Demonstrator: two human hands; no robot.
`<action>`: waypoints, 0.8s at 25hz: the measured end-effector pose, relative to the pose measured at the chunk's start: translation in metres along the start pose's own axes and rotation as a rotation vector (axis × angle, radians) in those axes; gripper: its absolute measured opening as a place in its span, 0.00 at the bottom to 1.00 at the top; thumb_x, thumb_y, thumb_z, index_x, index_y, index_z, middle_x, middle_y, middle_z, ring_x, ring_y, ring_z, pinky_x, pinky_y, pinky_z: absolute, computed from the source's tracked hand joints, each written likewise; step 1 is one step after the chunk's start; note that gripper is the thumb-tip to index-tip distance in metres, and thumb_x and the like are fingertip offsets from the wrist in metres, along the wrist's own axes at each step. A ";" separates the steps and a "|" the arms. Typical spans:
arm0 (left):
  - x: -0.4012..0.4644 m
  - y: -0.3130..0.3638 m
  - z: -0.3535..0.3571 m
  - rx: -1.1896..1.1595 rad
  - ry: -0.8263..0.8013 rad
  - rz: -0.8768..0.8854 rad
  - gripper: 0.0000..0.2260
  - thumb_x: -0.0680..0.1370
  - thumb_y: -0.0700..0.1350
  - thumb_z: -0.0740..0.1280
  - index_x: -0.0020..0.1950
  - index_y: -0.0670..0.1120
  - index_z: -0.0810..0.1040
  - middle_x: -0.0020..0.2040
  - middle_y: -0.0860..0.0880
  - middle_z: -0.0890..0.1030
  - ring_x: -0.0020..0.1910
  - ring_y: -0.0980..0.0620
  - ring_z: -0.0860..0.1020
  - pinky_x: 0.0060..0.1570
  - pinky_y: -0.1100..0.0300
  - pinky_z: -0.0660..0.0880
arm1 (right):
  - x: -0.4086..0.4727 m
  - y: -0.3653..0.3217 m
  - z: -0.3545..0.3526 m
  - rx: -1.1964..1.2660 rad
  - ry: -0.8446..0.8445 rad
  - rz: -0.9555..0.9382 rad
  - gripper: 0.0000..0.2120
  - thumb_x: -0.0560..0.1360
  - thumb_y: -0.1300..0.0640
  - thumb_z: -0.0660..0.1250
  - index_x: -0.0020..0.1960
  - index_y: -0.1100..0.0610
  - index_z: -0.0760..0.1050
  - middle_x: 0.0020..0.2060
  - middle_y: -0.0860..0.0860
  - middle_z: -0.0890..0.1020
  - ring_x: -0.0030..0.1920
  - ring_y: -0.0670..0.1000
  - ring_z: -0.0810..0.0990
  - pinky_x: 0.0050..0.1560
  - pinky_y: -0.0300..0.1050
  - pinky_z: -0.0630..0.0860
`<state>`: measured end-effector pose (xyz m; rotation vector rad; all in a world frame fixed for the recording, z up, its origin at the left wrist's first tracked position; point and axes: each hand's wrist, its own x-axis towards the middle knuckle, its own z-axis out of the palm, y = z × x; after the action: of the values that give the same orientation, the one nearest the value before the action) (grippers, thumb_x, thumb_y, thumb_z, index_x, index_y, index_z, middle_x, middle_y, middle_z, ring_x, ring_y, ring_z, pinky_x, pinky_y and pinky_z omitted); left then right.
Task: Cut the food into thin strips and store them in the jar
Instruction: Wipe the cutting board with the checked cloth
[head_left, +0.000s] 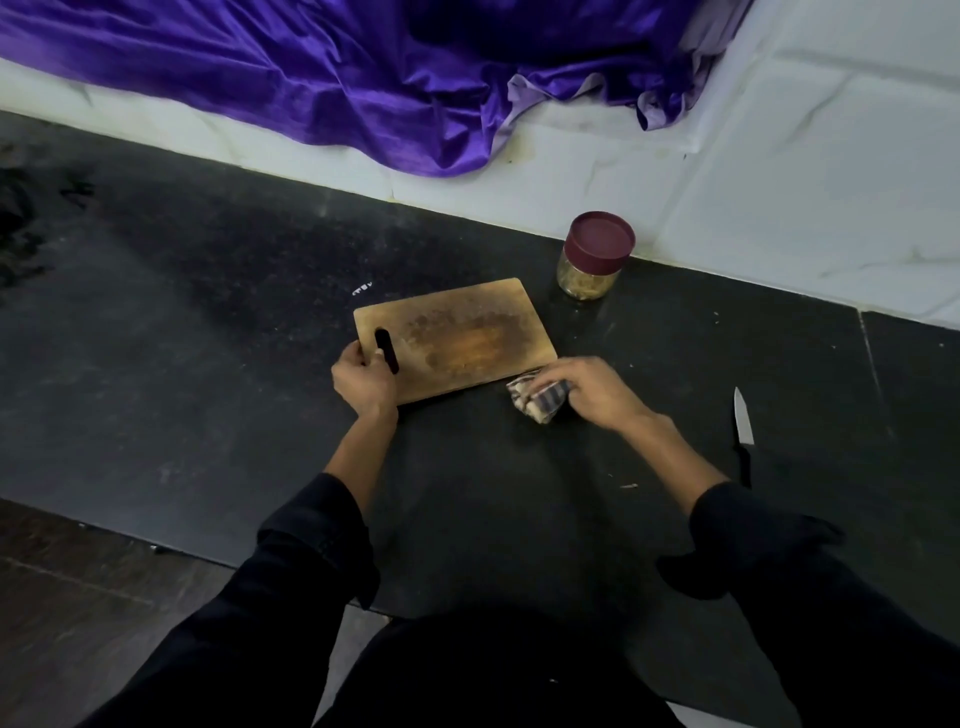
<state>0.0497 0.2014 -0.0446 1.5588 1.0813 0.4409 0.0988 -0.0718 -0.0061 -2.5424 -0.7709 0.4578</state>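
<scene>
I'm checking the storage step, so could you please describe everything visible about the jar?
The jar is small and round, with clear walls and a maroon lid fitted on top. It stands upright on the dark counter near the white wall, beyond the far right corner of the wooden cutting board. Pale tan contents show through the walls. Neither hand touches it.

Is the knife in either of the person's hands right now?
No, the knife lies alone on the counter, right of the right hand.
</scene>
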 end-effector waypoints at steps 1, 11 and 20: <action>0.001 0.000 0.001 0.100 0.019 0.029 0.06 0.75 0.35 0.62 0.48 0.40 0.78 0.49 0.43 0.78 0.46 0.47 0.78 0.49 0.52 0.78 | -0.001 0.007 -0.012 0.047 0.062 0.043 0.32 0.65 0.78 0.56 0.56 0.53 0.84 0.59 0.53 0.82 0.61 0.53 0.78 0.61 0.51 0.73; -0.051 0.007 0.042 0.968 -0.412 0.506 0.30 0.77 0.40 0.61 0.77 0.45 0.52 0.77 0.42 0.52 0.76 0.39 0.49 0.71 0.39 0.52 | 0.042 0.042 -0.024 -0.115 0.044 0.319 0.31 0.75 0.71 0.58 0.72 0.47 0.72 0.66 0.55 0.78 0.65 0.59 0.75 0.64 0.55 0.72; -0.075 -0.016 0.060 1.224 -0.506 0.684 0.27 0.82 0.43 0.55 0.78 0.47 0.47 0.78 0.44 0.47 0.76 0.39 0.45 0.71 0.34 0.46 | -0.046 0.029 -0.022 0.067 -0.010 0.388 0.27 0.77 0.71 0.55 0.68 0.49 0.76 0.64 0.54 0.80 0.63 0.54 0.78 0.64 0.45 0.72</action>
<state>0.0512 0.1046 -0.0566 2.9266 0.3156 -0.2840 0.0850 -0.1276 0.0064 -2.6294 -0.2542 0.6070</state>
